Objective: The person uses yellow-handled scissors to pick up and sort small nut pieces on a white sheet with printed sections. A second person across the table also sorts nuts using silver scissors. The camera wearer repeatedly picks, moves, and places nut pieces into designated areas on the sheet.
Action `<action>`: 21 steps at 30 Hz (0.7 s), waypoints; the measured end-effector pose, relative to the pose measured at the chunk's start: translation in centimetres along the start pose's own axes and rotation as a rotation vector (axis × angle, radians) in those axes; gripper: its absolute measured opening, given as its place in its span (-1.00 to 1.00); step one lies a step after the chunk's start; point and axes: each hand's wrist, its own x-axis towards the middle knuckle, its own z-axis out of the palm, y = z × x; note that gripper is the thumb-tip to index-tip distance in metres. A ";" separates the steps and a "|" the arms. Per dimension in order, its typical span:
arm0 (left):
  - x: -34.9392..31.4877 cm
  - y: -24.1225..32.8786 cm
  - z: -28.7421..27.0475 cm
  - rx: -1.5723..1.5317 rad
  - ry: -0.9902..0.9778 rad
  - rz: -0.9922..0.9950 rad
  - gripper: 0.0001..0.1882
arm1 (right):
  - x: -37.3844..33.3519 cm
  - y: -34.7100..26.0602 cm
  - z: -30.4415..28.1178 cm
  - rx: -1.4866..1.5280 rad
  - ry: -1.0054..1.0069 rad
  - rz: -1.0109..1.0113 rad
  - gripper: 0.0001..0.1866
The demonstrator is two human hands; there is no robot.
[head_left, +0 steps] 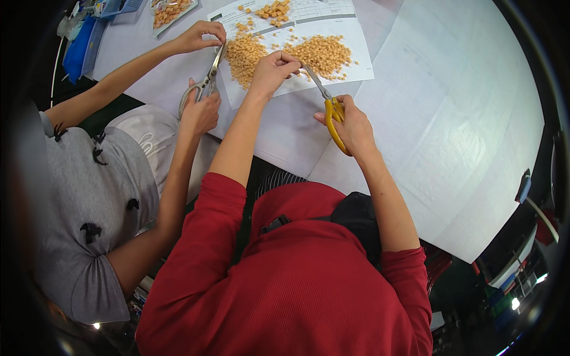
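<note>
While L hand (pixel 275 72) is pinched tight (can't tell on what) by tips of yellow-handled scissors (pixel 329 108) gripped in R hand (pixel 357 127), rushed snip could nick skin, or low wrist scatter orange pcs (pixel 322 56) piled on paper (pixel 361 44).

Right tabletop (pixel 451 130) passable; co-worker's scissors (pixel 218 61) block left, orange pieces (pixel 323 53) ahead.

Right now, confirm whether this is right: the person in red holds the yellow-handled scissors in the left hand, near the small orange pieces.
Wrong hand: the head view shows the yellow-handled scissors in the right hand, near the small orange pieces.
</note>
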 end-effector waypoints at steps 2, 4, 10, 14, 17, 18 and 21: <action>-0.1 0.0 0.1 -0.005 0.000 -0.015 -0.88 | 0.0 0.1 0.1 0.001 0.005 -0.004 -0.25; -0.2 0.0 0.2 -0.038 0.002 -0.027 -0.88 | 0.0 0.2 0.1 -0.003 0.006 -0.009 -0.26; -0.2 -0.1 0.3 -0.061 -0.002 -0.059 -0.90 | 0.0 0.1 0.0 -0.008 -0.019 -0.007 -0.27; -0.1 0.0 0.4 -0.063 0.003 -0.083 -0.91 | 0.0 0.3 0.2 0.033 -0.033 -0.005 -0.28; 0.1 -0.3 0.5 -0.059 0.005 -0.084 -0.92 | 0.1 0.2 0.1 0.084 -0.075 0.028 -0.28; 0.1 -0.3 0.4 -0.060 0.004 -0.086 -0.91 | 0.0 0.0 -0.1 0.089 -0.089 0.036 -0.28; 0.1 -0.2 0.6 -0.085 0.002 -0.102 -0.90 | 0.0 0.1 -0.1 0.098 -0.101 0.038 -0.28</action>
